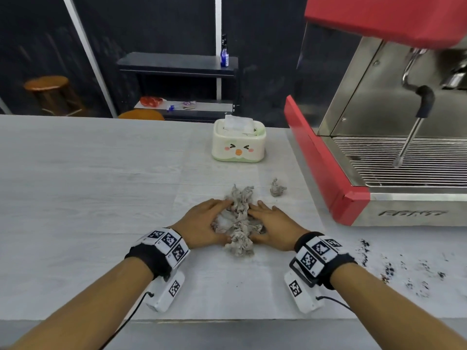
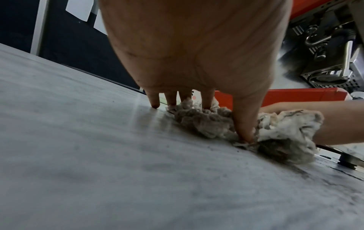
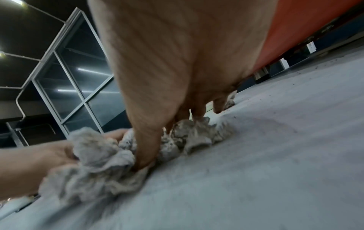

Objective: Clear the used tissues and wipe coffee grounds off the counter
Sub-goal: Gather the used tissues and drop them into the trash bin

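A grey, crumpled pile of used tissues [image 1: 237, 221] lies on the pale counter [image 1: 88, 185] in front of me. My left hand [image 1: 211, 219] presses against its left side and my right hand [image 1: 266, 221] against its right side, fingers fairly straight, squeezing the pile between them. In the left wrist view my thumb [image 2: 244, 121] digs into the tissues [image 2: 206, 124]. The right wrist view shows my right thumb [image 3: 147, 147] pushed into the pile [image 3: 94, 163]. One more tissue ball [image 1: 276, 189] sits apart, just behind and to the right. Dark coffee grounds [image 1: 394, 269] are scattered on the counter at the right.
A red and steel espresso machine [image 1: 318, 157] stands on the counter at the right, its steam wand [image 1: 409, 137] hanging over the drip grate. A white tissue box with a cartoon face [image 1: 238, 144] stands behind the pile. The counter's front edge [image 1: 202, 320] is near my wrists.
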`<state>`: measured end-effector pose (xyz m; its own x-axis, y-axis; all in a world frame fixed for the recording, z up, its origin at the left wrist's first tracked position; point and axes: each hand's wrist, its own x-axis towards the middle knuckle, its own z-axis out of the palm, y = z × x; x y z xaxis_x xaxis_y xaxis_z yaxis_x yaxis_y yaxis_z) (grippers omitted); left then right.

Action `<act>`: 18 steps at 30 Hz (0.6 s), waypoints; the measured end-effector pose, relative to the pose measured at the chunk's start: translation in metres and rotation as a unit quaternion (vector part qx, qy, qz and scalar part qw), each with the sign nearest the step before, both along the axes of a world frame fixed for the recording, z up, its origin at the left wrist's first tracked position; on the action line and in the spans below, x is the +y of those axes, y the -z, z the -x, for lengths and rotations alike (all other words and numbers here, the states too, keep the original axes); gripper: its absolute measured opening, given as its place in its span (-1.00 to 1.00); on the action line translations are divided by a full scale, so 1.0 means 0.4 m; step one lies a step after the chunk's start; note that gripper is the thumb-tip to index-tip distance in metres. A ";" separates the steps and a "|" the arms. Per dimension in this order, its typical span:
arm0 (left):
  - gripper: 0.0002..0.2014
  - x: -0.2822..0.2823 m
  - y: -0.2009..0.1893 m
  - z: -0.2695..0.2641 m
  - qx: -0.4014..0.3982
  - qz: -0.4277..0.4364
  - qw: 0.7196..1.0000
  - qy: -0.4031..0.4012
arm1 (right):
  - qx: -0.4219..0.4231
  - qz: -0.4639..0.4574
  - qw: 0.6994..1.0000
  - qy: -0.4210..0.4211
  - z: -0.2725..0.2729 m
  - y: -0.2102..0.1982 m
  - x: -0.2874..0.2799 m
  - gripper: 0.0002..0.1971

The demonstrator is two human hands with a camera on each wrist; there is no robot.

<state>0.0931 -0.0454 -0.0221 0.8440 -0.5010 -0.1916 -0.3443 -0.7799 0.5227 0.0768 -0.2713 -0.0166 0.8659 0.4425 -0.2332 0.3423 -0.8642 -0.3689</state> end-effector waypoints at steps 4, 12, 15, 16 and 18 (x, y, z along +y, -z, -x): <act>-0.16 -0.009 -0.005 -0.011 -0.022 -0.016 1.000 0.002 | -0.013 -0.106 0.991 0.083 -0.024 -0.052 -0.037 -0.49; -0.31 -0.008 -0.010 -0.014 -0.034 0.004 0.999 0.003 | 0.009 -0.174 0.965 0.197 -0.095 -0.048 -0.120 -0.21; -0.32 -0.009 -0.010 -0.015 -0.035 0.010 0.999 0.004 | 0.066 -0.154 0.973 0.156 -0.098 -0.033 -0.108 -0.06; -0.33 -0.009 -0.010 -0.014 -0.035 0.012 0.999 0.005 | 0.080 -0.145 0.976 0.140 -0.096 -0.028 -0.100 -0.01; -0.32 -0.010 -0.010 -0.014 -0.036 0.014 0.999 0.006 | 0.097 -0.132 0.980 0.112 -0.088 -0.020 -0.084 0.08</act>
